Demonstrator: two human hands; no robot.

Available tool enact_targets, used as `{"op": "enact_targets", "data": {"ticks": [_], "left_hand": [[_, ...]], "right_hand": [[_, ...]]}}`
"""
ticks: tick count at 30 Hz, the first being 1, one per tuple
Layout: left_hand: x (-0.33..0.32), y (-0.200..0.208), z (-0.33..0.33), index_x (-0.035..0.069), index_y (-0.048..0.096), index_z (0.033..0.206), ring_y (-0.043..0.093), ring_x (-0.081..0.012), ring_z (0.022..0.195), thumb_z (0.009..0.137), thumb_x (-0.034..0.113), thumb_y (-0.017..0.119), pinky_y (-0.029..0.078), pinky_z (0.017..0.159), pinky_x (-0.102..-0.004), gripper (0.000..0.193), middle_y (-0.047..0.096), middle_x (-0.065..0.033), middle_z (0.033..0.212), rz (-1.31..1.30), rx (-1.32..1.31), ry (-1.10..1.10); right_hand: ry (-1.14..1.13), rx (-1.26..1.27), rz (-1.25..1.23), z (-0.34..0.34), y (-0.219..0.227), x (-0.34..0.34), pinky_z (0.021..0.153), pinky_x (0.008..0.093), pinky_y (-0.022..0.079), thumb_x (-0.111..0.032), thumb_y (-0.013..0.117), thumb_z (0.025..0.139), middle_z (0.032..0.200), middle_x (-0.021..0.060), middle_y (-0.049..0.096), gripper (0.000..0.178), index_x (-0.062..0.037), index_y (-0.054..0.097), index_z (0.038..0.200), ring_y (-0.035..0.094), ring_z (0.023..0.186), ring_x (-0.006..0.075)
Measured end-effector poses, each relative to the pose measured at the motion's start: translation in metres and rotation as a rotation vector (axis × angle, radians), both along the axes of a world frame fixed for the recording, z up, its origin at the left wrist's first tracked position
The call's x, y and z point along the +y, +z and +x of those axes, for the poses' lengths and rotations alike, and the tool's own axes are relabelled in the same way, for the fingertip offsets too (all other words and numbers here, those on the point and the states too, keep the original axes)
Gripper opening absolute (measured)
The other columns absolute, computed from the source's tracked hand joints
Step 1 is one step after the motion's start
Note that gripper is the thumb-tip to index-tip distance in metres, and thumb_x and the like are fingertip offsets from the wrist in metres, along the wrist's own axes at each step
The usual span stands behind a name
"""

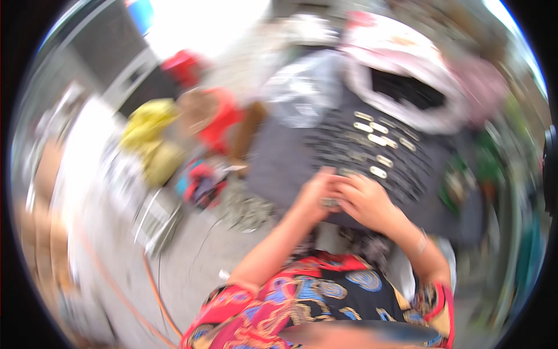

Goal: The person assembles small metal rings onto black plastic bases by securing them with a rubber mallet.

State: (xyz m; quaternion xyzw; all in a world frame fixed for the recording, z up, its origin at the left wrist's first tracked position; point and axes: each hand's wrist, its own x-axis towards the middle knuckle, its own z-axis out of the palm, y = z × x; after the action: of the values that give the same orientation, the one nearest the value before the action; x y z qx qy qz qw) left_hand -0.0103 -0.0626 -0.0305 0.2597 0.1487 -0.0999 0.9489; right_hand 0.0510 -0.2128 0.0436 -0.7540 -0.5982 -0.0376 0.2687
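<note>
Both hands meet at the near side of a dark grey work surface (273,163). My left hand (317,193) is closed, its fingertips against those of my right hand (367,200), which is also closed. A small, dull-coloured piece (330,202) shows at the fingers; motion blur hides its kind. Just beyond the hands lie several small, pale, oblong pieces (378,172) with a shiny look. Around them, many thin dark pieces (334,139) are spread in rough rows.
An open white sack (354,78) with black contents stands at the far right of the surface, beside a clear plastic bag (305,87). Yellow bags (148,139), a red bag (224,119) and a heap of greyish strips (247,206) lie on the left. An orange hose (154,285) crosses the floor.
</note>
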Motion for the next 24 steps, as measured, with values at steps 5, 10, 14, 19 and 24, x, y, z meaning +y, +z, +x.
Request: {"op": "enact_targets", "data": {"ticks": [5,10,14,19,24], "left_hand": [[-0.020,-0.008,0.005,0.001,0.063,0.094,0.061,-0.0167,0.082,0.097,0.047,0.040,0.048,0.079,-0.0312,0.052,0.066,-0.0073,0.089,0.130,-0.028,0.076],[-0.010,0.001,0.000,0.001,0.062,0.095,0.061,-0.0164,0.082,0.097,0.047,0.038,0.048,0.079,-0.0315,0.052,0.065,-0.0068,0.089,0.110,-0.015,0.122],[-0.011,0.004,0.005,0.000,0.061,0.094,0.061,-0.0171,0.082,0.098,0.046,0.037,0.048,0.079,-0.0319,0.051,0.065,-0.0090,0.090,0.047,-0.059,0.062],[-0.022,-0.005,0.002,0.000,0.060,0.092,0.061,-0.0174,0.082,0.097,0.046,0.038,0.049,0.076,-0.0322,0.050,0.065,-0.0106,0.089,-0.013,-0.067,0.089],[-0.030,-0.022,0.014,-0.002,0.064,0.094,0.062,-0.0192,0.084,0.096,0.043,0.043,0.049,0.078,-0.0323,0.049,0.066,-0.0107,0.089,0.112,-0.041,0.102]], "right_hand": [[-0.017,-0.153,-0.126,-0.038,-0.006,0.014,0.086,0.0413,0.049,-0.009,0.070,0.066,0.105,0.0162,0.058,0.037,0.0034,0.060,0.100,0.056,0.104,0.0366],[-0.016,-0.161,-0.178,-0.039,0.003,0.025,0.078,0.0411,0.047,-0.009,0.069,0.069,0.098,0.0135,0.058,0.035,0.0013,0.060,0.101,0.056,0.094,0.0321],[-0.045,-0.128,-0.184,-0.034,-0.003,0.021,0.074,0.0410,0.048,-0.008,0.069,0.069,0.096,0.0136,0.059,0.033,0.0004,0.060,0.100,0.058,0.091,0.0320],[0.036,-0.041,-0.120,-0.033,0.001,0.016,0.072,0.0422,0.049,-0.006,0.066,0.070,0.093,0.0145,0.060,0.029,0.0000,0.061,0.097,0.059,0.087,0.0332],[-0.054,0.038,-0.096,-0.037,-0.008,0.010,0.083,0.0419,0.049,-0.002,0.064,0.070,0.099,0.0183,0.061,0.029,0.0011,0.061,0.099,0.058,0.101,0.0389]]}}
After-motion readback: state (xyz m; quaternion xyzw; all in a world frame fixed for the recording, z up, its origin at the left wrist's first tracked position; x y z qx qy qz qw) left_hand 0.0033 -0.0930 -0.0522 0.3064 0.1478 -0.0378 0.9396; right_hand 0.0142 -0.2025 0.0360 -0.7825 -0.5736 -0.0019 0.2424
